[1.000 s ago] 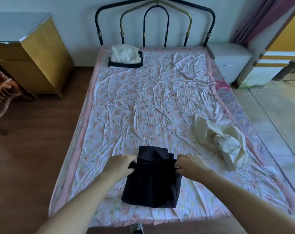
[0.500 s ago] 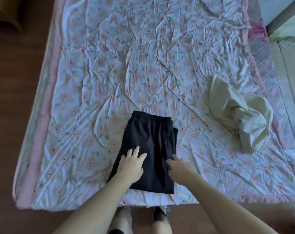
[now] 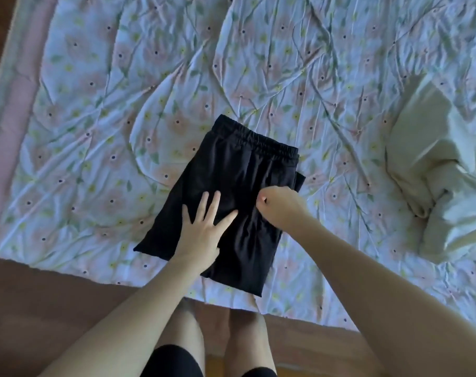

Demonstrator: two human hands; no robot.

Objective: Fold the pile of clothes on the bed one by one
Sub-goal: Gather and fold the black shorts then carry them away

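The floral quilted bedspread (image 3: 177, 77) carries the folded black elastic-waist shorts (image 3: 231, 170) near its front edge, my left hand (image 3: 203, 227) flat with fingers spread on them and my right hand (image 3: 279, 206) curled, apparently pinching the cloth. I'd press outward to flatten creases, keeping edges aligned. Since half a second ago the right hand has bunched up, and the crumpled cream garment (image 3: 435, 170) sits unchanged by the right edge.

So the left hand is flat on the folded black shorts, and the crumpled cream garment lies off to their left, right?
Not quite. The head view shows the left hand flat on the folded black shorts, but the crumpled cream garment lies off to their right, not their left.
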